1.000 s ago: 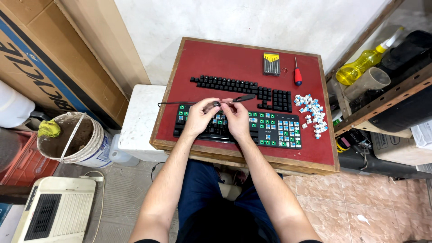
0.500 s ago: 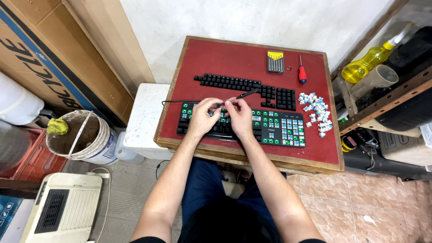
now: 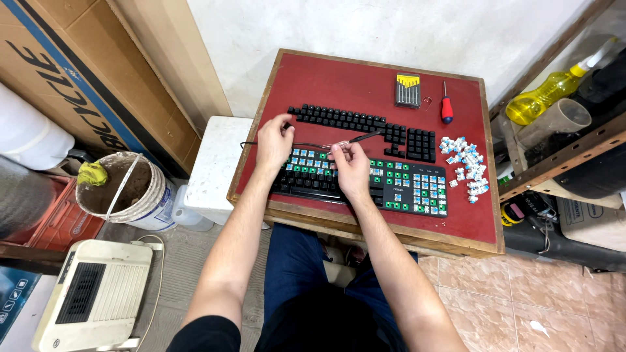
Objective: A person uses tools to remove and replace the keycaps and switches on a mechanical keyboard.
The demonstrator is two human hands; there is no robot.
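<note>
Two bare hands work over a stripped black keyboard with exposed blue and green switches (image 3: 365,179), which lies lengthwise along the near edge of a red-topped wooden table (image 3: 352,81). The right hand (image 3: 352,168) sits over the middle of the board, fingers closed around a slim dark-handled wire tool (image 3: 355,139). The tool's long axis runs up and to the right from the grip, away from the person, while its thin wire end points back toward the left hand. The left hand (image 3: 274,140) is at the board's left end, nearer the far edge, fingers curled, its fingertips touching the left end of the row of loose black keycaps (image 3: 365,124) laid out just behind the keyboard. Whether it actually pinches a cap I cannot tell. So the keycaps lie beyond both hands, the left the nearer.

To the right, well apart from the hands, sits a heap of small white and blue switches (image 3: 463,166). At the far edge are a yellow-and-grey case of small screwdriver bits (image 3: 408,90) and a red-handled screwdriver (image 3: 447,107).
</note>
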